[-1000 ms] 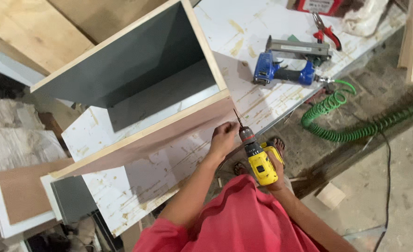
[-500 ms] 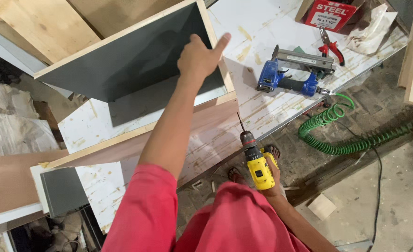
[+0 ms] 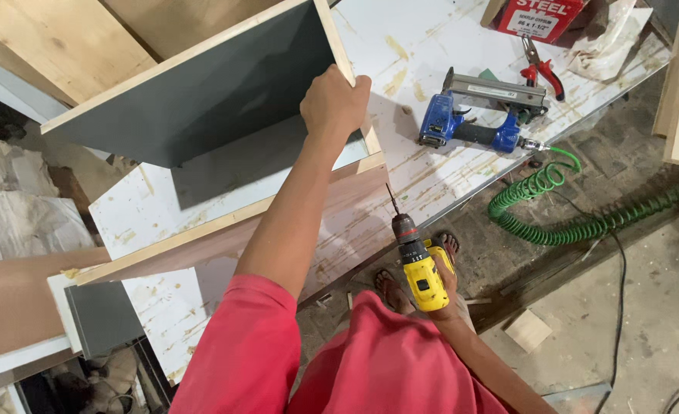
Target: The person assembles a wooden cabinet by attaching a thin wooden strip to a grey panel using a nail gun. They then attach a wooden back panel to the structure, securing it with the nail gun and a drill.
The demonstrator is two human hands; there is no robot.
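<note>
Surface (image 3: 462, 46): a white, scuffed worktop ran from 8 o'clock to 2 o'clock across the view, carrying the boards and tools.
Cabinet panel (image 3: 201, 100): a large grey-faced board with pale ply edges stood tilted on the surface, its long axis running from 9 o'clock up to 1 o'clock; a second board lay along its foot, edge on.
Left hand (image 3: 335, 103): closed over the panel's top corner at 12 o'clock, fingers curled over the far edge and gripping it; this hand was the nearer to the panel.
Right hand (image 3: 443, 280): wrapped round the grip of a yellow drill (image 3: 417, 264) at 5 o'clock, held off the surface's edge.
Drill bit: pointed toward 11 o'clock, at the lower board's end, close to it but apart.
Nail gun (image 3: 470, 126): blue, lying on the surface at 2 o'clock, joined to a green coiled hose (image 3: 554, 207).
Pliers (image 3: 542, 73): red-handled, just beyond the nail gun.
Hidden: the left fingertips behind the panel; the right fingers behind the drill body; the joint between the boards, covered by the forearm.
</note>
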